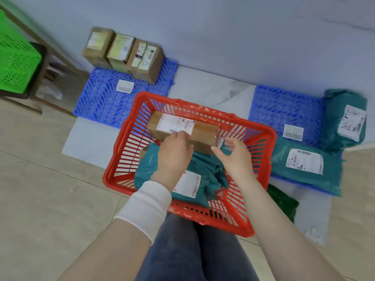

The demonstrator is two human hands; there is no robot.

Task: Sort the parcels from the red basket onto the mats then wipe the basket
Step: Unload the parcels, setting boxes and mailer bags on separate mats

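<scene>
Head view: I saw left hand (174,152) gripping 1 cardboard box (203,133) inside red basket (272,135); right hand (235,157) spread, just right of that grip; teal bag (203,166) beneath it.

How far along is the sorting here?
Done: three cardboard boxes on the left mat, two teal bags on the right mat. In hand: left hand grips a brown box in the red basket; right hand open beside it. Left: remaining teal parcels, then wiping.
</scene>
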